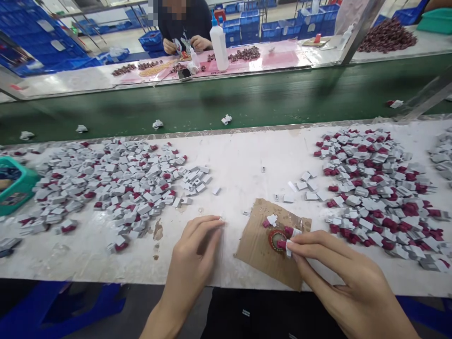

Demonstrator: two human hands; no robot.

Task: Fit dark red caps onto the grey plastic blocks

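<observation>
My right hand [346,273] pinches a small white-and-maroon plastic piece [288,249] between thumb and fingers. The maroon end of that piece is over a red-rimmed bottle cap [277,241] with something greyish in it. Under the cap is a torn sheet of brown cardboard [257,249]. Two more white-and-maroon pieces lie on the cardboard, one [271,220] near its top, the other close to my right fingertips. Left of the cardboard, my left hand [192,254] hovers low over the white table, fingertips and thumb drawn together; whatever is between them is too small to make out.
Heaps of white-and-maroon pieces lie left [130,174] and right [374,188]. Beyond the table runs a green conveyor belt [197,103] carrying a few pieces. Across it sits a co-worker [185,28] near a white bottle [219,47]. A teal basket [21,188] stands at far left.
</observation>
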